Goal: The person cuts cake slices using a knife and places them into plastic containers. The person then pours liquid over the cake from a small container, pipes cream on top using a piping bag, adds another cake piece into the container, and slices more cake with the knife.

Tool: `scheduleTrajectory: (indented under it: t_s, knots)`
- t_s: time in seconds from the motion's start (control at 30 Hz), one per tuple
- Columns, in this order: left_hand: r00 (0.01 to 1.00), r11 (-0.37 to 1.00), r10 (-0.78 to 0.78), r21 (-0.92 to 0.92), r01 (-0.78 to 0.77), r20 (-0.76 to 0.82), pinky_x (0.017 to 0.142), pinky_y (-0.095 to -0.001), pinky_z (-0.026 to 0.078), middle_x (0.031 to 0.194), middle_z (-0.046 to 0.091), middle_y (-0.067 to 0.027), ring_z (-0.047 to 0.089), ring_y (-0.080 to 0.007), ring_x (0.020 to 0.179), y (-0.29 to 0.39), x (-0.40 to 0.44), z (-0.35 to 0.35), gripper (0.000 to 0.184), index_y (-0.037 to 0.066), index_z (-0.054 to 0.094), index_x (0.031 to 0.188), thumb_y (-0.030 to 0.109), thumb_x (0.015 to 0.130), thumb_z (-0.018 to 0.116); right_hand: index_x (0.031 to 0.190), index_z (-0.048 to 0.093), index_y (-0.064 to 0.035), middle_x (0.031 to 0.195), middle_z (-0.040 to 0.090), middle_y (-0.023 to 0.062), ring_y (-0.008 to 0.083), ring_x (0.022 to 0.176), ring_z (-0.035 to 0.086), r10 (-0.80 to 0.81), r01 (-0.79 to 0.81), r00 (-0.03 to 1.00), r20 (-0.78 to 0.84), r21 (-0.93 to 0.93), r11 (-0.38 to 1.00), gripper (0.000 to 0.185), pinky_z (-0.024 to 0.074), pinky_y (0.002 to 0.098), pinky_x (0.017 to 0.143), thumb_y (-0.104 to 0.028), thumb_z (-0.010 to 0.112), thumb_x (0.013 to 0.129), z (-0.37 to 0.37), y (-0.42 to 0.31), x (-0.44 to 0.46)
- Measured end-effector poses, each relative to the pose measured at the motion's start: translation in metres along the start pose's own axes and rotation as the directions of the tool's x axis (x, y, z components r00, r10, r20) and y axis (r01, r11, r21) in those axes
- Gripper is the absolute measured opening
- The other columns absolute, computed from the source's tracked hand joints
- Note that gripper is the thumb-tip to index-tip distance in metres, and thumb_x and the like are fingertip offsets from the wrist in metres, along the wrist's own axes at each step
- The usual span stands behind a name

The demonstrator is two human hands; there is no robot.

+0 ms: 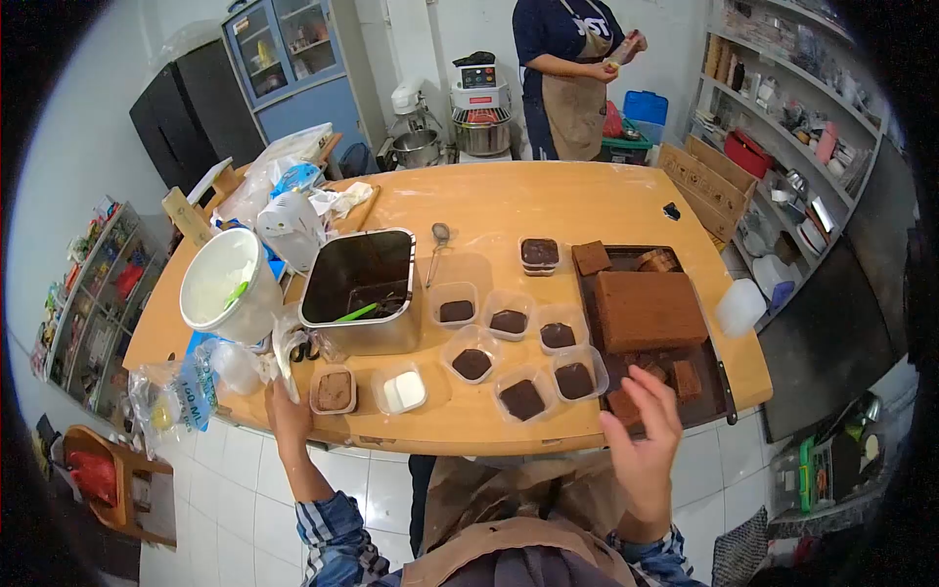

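Observation:
My left hand is at the table's front edge, closed round the lower end of a white piping bag, just left of a small tub of brown cake. Over the front edge near the dark tray hovers my right hand, empty, thumb and fingers apart. Between the hands stand a tub with white cream and several clear tubs with dark cake. A large brown cake block and smaller pieces lie on the tray.
A metal container of dark filling and a white bucket stand left of centre. A spoon-like sieve lies behind the tubs. Another person stands beyond the table. A white container is at the right edge.

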State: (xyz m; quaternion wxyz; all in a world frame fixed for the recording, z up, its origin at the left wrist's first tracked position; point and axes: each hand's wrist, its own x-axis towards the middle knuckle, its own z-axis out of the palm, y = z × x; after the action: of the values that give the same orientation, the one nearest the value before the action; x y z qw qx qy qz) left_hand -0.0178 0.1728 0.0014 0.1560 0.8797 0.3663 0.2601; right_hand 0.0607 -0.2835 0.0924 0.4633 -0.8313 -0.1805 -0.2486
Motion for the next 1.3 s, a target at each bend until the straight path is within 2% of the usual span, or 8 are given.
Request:
scheduleTrajectory:
  t_s: [0.33,0.5,0.67,0.77,0.93,1.07,1.2,1.3]
  knots:
    - [0.996,0.997,-0.077,0.004,0.077,-0.048,0.090,-0.0425,0.040,0.114,0.049,-0.0268,0.047,-0.0416,0.107,0.008,-0.003,-0.008,0.067,-0.005,0.041,0.122,0.019,0.068,0.073,0.100,0.059,0.0045,0.111,0.056,0.0159,0.0295,0.102,0.053,0.056,-0.070,0.983,-0.176,-0.079,0.994,0.032,0.0398,0.0384,0.091,0.000,0.065,0.069,-0.025,0.025,-0.004]
    - [0.999,0.996,-0.039,-0.076,0.036,-0.036,0.093,-0.0425,0.037,0.117,0.045,-0.0269,0.044,-0.0413,0.110,0.016,-0.011,-0.028,0.069,-0.006,0.037,0.125,0.015,0.069,0.072,0.085,0.061,0.0030,0.081,0.062,0.0102,0.0238,0.090,0.055,0.018,-0.052,0.953,-0.302,-0.105,0.993,0.008,0.0371,0.0403,0.093,0.003,0.058,0.077,-0.034,0.048,-0.018]
    - [0.960,0.993,0.010,-0.109,-0.042,-0.280,0.093,-0.0420,0.037,0.123,0.043,-0.0215,0.042,-0.0359,0.114,0.023,-0.030,-0.041,0.065,-0.002,0.038,0.127,0.013,0.073,0.071,0.083,0.061,0.0018,0.091,0.060,0.0123,0.0248,0.092,0.053,0.050,-0.102,0.952,-0.301,-0.160,0.982,0.006,0.0372,0.0388,0.091,0.004,0.059,0.078,-0.036,0.053,-0.026]
    - [0.975,0.955,-0.061,-0.297,-0.005,-0.212,0.092,-0.0411,0.039,0.124,0.043,-0.0167,0.044,-0.0292,0.114,0.047,-0.046,-0.053,0.060,-0.001,0.038,0.127,0.014,0.077,0.068,0.086,0.062,0.0023,0.097,0.059,0.0136,0.0266,0.095,0.053,-0.072,-0.010,0.957,-0.280,-0.280,0.960,0.010,0.0385,0.0386,0.089,0.005,0.060,0.077,-0.027,0.036,-0.013]
    - [0.979,0.874,0.069,-0.461,-0.153,-0.193,0.092,-0.0376,0.039,0.124,0.045,-0.0102,0.045,-0.0226,0.115,0.071,-0.074,-0.043,0.049,0.004,0.046,0.122,0.005,0.077,0.066,0.090,0.063,0.0004,0.094,0.061,0.0122,0.0274,0.097,0.053,-0.041,-0.002,0.975,-0.220,-0.191,0.982,0.016,0.0407,0.0383,0.086,0.004,0.063,0.074,-0.026,0.044,-0.013]
    - [0.975,0.838,0.143,-0.503,-0.210,-0.168,0.093,-0.0369,0.039,0.124,0.046,-0.0109,0.046,-0.0223,0.114,0.095,-0.092,-0.036,0.043,0.003,0.051,0.114,0.002,0.074,0.066,0.089,0.064,-0.0005,0.091,0.062,0.0098,0.0273,0.095,0.054,-0.105,0.074,0.987,-0.120,-0.238,0.968,0.019,0.0416,0.0373,0.084,0.004,0.064,0.071,-0.010,0.023,0.001]
    - [0.928,0.767,0.311,-0.523,-0.372,-0.204,0.085,-0.0345,0.043,0.106,0.057,-0.0165,0.055,-0.0298,0.099,0.119,-0.106,-0.023,0.041,-0.001,0.056,0.104,0.005,0.067,0.072,0.084,0.065,-0.0001,0.088,0.062,0.0093,0.0273,0.091,0.054,-0.122,0.132,0.990,0.070,-0.149,0.980,0.018,0.0424,0.0371,0.081,0.001,0.067,0.066,0.022,0.003,0.022]
    - [0.916,0.729,0.391,-0.578,-0.366,-0.087,0.085,-0.0345,0.043,0.106,0.057,-0.0168,0.055,-0.0296,0.099,0.134,-0.120,-0.015,0.040,-0.001,0.057,0.102,0.006,0.066,0.073,0.077,0.064,-0.0016,0.083,0.061,0.0084,0.0273,0.087,0.052,-0.200,0.226,0.963,0.178,-0.141,0.964,0.013,0.0402,0.0389,0.080,-0.008,0.068,0.067,0.072,-0.001,0.032]
